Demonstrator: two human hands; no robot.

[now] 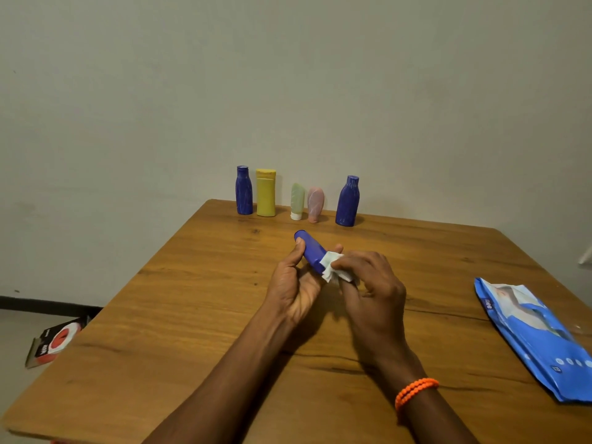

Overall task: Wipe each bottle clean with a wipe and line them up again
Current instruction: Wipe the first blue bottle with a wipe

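One small blue bottle [310,249] lies tilted over the table's [192,299] middle, cap toward 11 o'clock. My left hand [296,283] curls round it, thumb near the cap; my right hand [373,283] pinches a white wipe [333,266] against its base. I judge it light, stiff, slick when damp: grip mid-body. Five bottles [296,200] stand at 12; a wipes pack [538,341] lies at 3.

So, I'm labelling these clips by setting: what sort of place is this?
Probably a plain room at home: a wooden table pushed against a bare wall, toiletry bottles lined along it, and a wipes pack.
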